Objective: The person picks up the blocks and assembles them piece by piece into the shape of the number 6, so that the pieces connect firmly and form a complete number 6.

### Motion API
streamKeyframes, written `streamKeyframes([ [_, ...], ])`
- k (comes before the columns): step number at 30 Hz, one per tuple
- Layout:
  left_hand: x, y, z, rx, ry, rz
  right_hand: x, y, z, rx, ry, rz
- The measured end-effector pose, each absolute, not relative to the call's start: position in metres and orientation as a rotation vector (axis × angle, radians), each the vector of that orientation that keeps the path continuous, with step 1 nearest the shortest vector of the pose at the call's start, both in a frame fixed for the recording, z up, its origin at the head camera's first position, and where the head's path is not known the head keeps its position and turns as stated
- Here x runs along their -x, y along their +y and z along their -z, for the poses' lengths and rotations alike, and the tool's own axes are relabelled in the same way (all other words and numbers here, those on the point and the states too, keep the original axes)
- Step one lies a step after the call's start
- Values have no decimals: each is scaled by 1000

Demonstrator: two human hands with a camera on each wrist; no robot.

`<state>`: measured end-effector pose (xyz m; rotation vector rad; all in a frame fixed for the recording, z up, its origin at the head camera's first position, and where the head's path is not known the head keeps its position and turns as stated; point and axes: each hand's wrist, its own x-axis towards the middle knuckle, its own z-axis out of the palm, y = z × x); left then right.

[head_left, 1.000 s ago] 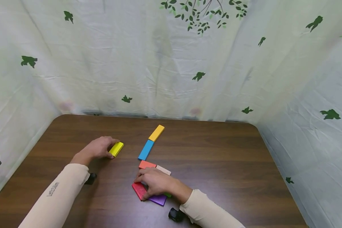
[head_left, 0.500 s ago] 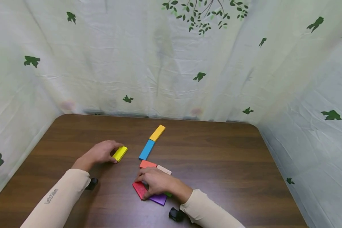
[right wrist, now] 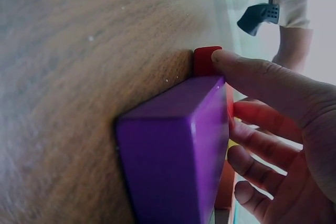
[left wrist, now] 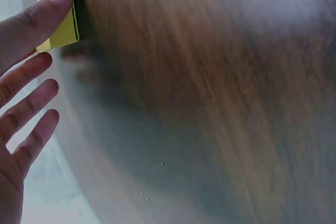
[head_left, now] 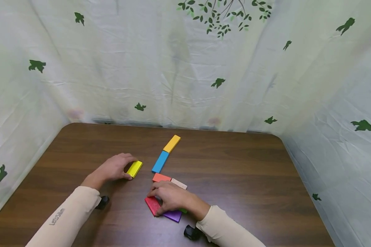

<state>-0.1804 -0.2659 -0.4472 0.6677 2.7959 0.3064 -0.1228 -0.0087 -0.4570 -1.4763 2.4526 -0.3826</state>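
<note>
My left hand (head_left: pixel 115 168) pinches a bright yellow block (head_left: pixel 135 168) between thumb and fingers, left of the blue block (head_left: pixel 160 162). In the left wrist view the thumb lies on this yellow block (left wrist: pixel 64 31), the other fingers spread apart. Lower down, my right hand (head_left: pixel 172 197) holds a red block (head_left: pixel 152 204) with thumb and fingers at its ends. The right wrist view shows the thumb on the red block (right wrist: pixel 205 62), at the far end of a purple block (right wrist: pixel 157 166). A green block (head_left: pixel 183 210) is mostly hidden under the right hand.
An orange-yellow block (head_left: pixel 172 143) continues the line beyond the blue one. Near the right hand lie an orange-red block (head_left: pixel 161 177) and a pale block (head_left: pixel 179 184). The brown wooden table (head_left: pixel 250 178) ends at a white curtain (head_left: pixel 185 68) with leaf and bird prints.
My left hand has moved right and slightly nearer with the yellow block, closer to the blue one. The right hand stays on the red block; the head view has shifted slightly.
</note>
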Motion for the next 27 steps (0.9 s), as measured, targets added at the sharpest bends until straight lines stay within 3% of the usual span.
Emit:
streamKeyframes([
  [27,164,-249,450,-864,2787,-247,122,-9,456,1454,2451,391],
])
